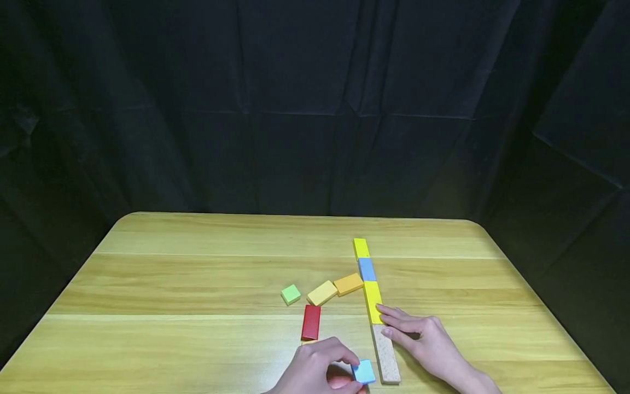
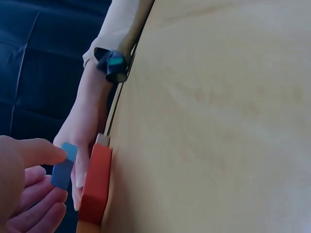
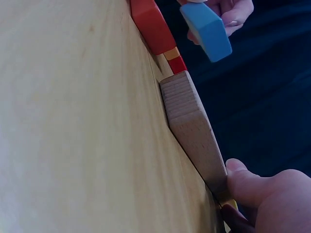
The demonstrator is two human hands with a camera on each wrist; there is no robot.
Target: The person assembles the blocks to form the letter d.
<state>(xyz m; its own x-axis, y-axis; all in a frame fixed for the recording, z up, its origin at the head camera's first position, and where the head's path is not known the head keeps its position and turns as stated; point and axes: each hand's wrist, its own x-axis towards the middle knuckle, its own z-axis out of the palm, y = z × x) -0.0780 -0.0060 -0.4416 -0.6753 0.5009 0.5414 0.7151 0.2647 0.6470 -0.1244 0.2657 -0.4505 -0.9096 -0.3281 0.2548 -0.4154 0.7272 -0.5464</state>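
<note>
In the head view, my left hand (image 1: 315, 366) pinches a small light blue block (image 1: 364, 371) between thumb and fingertips. The left wrist view shows that blue block (image 2: 64, 165) held above an orange-red block (image 2: 95, 182). My right hand (image 1: 433, 345) rests at the line of blocks, its thumb at a long speckled wooden block (image 1: 385, 354) and its fingertips touching the long yellow block (image 1: 372, 301). Beyond these, the line continues with a blue block (image 1: 366, 269) and another yellow block (image 1: 361, 248). In the right wrist view, the thumb lies against the wooden block (image 3: 194, 131).
Left of the line, an orange block (image 1: 348, 284) meets the yellow one. Beside it lie a pale yellow block (image 1: 322, 293), a green block (image 1: 291, 294) and a dark red block (image 1: 310, 322). The wooden table (image 1: 172, 273) has a black curtain (image 1: 295, 109) behind it.
</note>
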